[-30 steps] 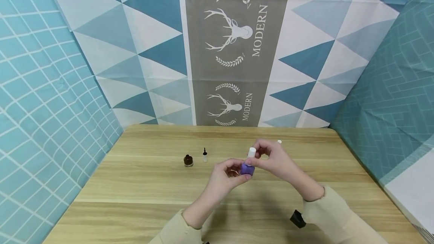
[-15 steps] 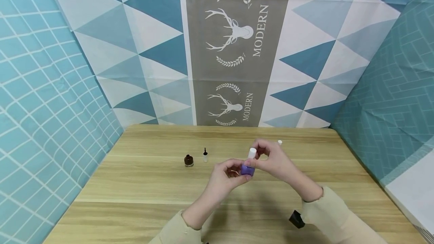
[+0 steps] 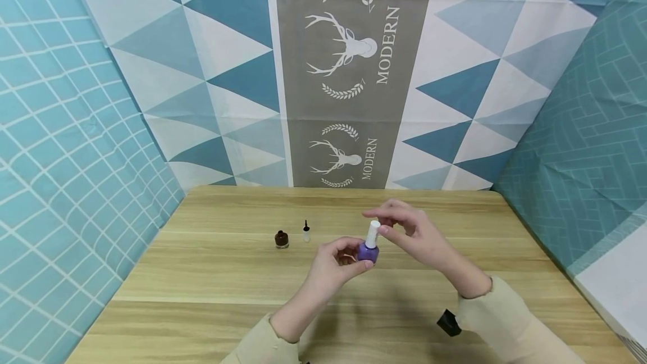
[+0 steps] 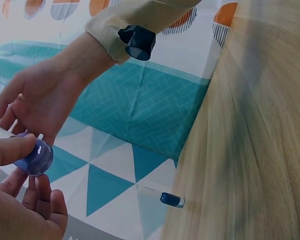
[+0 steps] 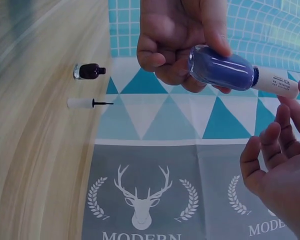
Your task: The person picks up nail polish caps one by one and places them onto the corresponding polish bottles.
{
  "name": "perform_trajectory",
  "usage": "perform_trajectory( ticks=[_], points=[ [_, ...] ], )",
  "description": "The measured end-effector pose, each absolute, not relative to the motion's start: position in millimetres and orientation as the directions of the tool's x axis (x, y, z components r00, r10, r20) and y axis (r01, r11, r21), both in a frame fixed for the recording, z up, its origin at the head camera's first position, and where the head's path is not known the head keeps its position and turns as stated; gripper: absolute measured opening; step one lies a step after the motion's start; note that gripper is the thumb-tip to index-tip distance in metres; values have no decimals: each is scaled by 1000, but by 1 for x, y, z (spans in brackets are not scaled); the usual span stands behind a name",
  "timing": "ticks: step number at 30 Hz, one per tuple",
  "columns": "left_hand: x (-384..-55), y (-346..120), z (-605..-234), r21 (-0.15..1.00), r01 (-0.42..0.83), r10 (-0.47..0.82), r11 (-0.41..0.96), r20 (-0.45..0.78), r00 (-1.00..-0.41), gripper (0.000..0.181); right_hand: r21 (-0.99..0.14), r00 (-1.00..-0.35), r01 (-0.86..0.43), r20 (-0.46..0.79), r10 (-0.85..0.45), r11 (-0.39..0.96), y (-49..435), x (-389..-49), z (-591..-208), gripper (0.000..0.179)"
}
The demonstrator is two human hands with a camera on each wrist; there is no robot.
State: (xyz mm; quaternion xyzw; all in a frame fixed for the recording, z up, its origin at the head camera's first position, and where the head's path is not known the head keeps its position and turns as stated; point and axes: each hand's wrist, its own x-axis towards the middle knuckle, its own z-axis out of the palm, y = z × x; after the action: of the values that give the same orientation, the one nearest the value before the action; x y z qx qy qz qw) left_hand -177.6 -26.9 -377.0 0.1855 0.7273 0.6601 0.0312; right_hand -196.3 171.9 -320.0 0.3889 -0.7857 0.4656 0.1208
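My left hand [image 3: 331, 268] pinches a purple nail polish bottle [image 3: 368, 253] between thumb and fingers. The bottle's white cap [image 3: 373, 233] is on and points up, leaning slightly right. At the cap, my right hand [image 3: 417, 235] has its fingers loosely spread; the thumb tip lies at the cap's side and the index finger reaches out behind it. Printed text shows on the cap in the right wrist view. On the table stand an uncapped dark brown nail polish bottle [image 3: 281, 240] and, beside it, a white cap with its black brush [image 3: 306, 231] pointing up.
A dark blue nail polish bottle [image 4: 171, 200] with a pale cap stands on the wooden table [image 3: 212, 285]; the right hand hides it in the head view. Patterned sheets [image 3: 232, 100] wall the table at the back and sides. A black camera [image 3: 448, 323] sits on the right wrist.
My right hand has loosened from the purple bottle's cap, with its fingers spreading and lifting a little up and right. The left hand still holds the bottle in about the same place.
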Motion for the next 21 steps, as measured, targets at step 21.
perform_trajectory(
  ticks=[21],
  points=[
    [-177,-24,-375,976,207,309,62,178,-934,29,-636,-671,-720,536,-513,277,175,-197,-321,26]
  ],
)
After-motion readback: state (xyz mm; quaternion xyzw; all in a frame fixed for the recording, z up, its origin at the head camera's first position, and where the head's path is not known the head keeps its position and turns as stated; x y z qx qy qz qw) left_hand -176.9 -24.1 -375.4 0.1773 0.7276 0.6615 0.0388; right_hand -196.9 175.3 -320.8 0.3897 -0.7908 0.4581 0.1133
